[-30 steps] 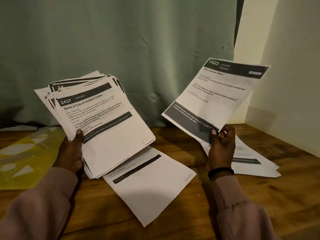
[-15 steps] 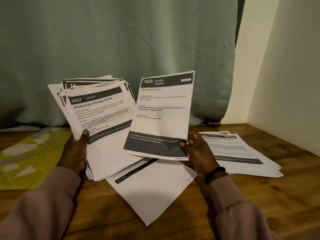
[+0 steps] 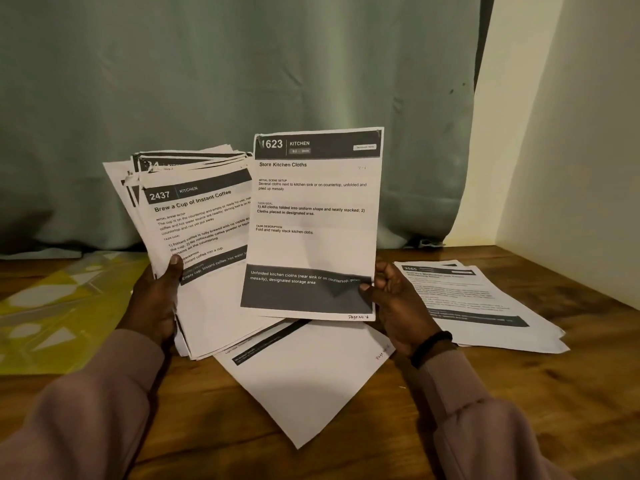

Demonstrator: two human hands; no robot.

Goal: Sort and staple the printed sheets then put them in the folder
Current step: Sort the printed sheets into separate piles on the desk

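Right hand (image 3: pixel 398 303) pinches sheet 1623 (image 3: pixel 311 223) upright; left hand (image 3: pixel 156 303) grips the fanned stack (image 3: pixel 194 216) beside it. Risk: loose stack could slip and mix with sheets on the desk (image 3: pixel 519 393) below.

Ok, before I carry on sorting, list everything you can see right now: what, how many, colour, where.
Single sheet 1623: one, white with dark bands, held upright at centre.
Sheaf of sheets: one fanned stack, white, top reads 2437, left of centre.
Loose sheet: one, white, flat on the table under the held sheet.
Pile of sheets: one small pile, white, flat at right.
Folder: one, yellow, flat at left.
Table: one, brown wood.
Curtain: one, grey-green, behind.
Wall: cream, right.
Left hand: holds the sheaf.
Right hand: pinches sheet 1623's lower right corner.
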